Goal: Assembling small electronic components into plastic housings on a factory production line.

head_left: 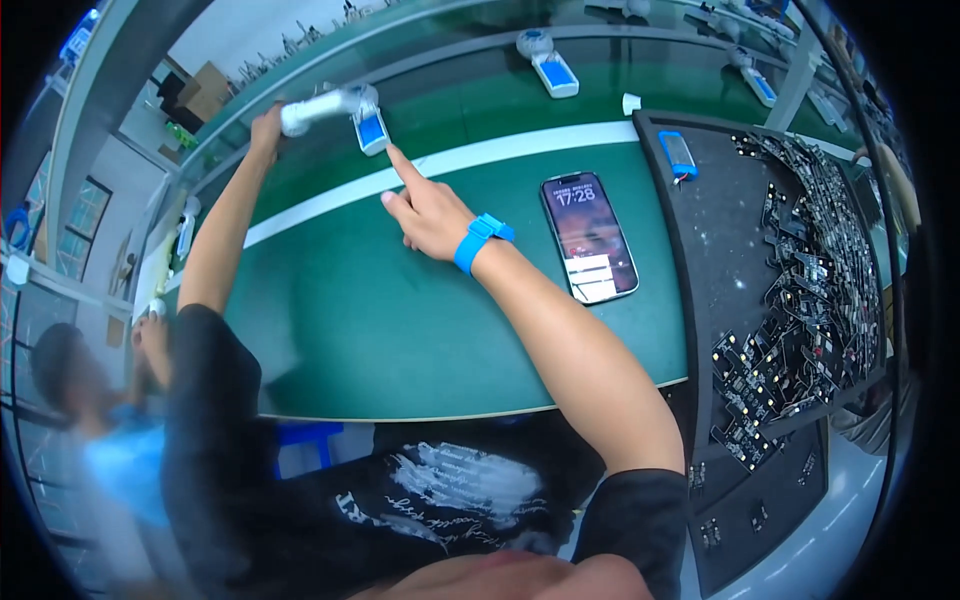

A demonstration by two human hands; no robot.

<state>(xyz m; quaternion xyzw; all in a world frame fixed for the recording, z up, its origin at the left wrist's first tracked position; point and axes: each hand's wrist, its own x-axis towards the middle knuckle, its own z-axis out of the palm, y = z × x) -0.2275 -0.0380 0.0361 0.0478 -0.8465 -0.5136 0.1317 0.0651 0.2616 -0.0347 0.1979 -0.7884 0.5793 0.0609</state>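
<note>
A green table (400,345) spreads beneath the right hand (428,212), with a black tray (722,260) of boards (822,290) well to that hand's right and a phone (588,232) nearer on the same side. Left of and beyond it, the left hand (266,134) grasps a blurred white piece (312,112); the right, holding nothing, points its index finger at a blue-panelled unit (370,130) just beyond its tip, contact unclear.

A black, short-sleeved cloth T-shirt (330,515) bears a feathery white print (465,483) with slanting white script (413,510) at its lower edge. Above that print, the right hand (432,215) wears a bright-blue, block-clasped wristband (470,250).
</note>
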